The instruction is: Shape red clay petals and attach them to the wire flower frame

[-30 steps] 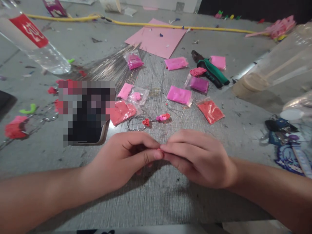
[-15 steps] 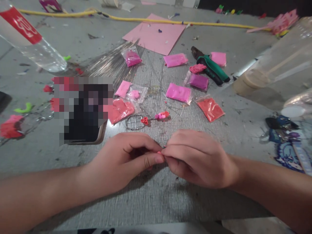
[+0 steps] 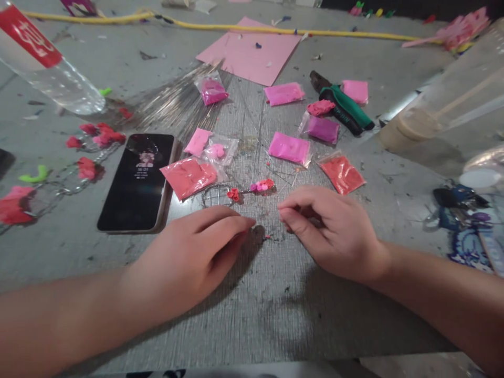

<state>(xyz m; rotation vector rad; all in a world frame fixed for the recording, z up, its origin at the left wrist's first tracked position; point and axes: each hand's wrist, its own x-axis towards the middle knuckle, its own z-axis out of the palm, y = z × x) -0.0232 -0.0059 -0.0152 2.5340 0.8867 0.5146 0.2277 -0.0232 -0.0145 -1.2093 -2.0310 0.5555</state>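
Note:
My left hand (image 3: 197,249) rests palm down over the table, its fingers bent and pressed together; whatever they hold, if anything, is hidden. Across a small gap, the thumb and index finger of my right hand (image 3: 333,228) meet in a pinch, with nothing I can name at the tips. Between the hands lies a tiny red bit (image 3: 268,237) among thin scraps. Just beyond them is a small wire piece (image 3: 214,195) with a round frame and a stem, decorated with a red clay flower (image 3: 233,195) and pink, purple and red clay blobs (image 3: 262,186).
Bags of red (image 3: 342,173), pink (image 3: 284,94) and magenta clay (image 3: 290,149) lie ahead. A phone (image 3: 134,184) is at left, near wire with red flowers (image 3: 87,168). Green-handled pliers (image 3: 346,107), wire strands (image 3: 173,102), a bottle (image 3: 74,86) and a plastic cup (image 3: 417,123) surround them.
My hands have moved apart from where their fingertips met around a small pinkish-red piece. That piece no longer shows between them. My left hand has turned more palm down.

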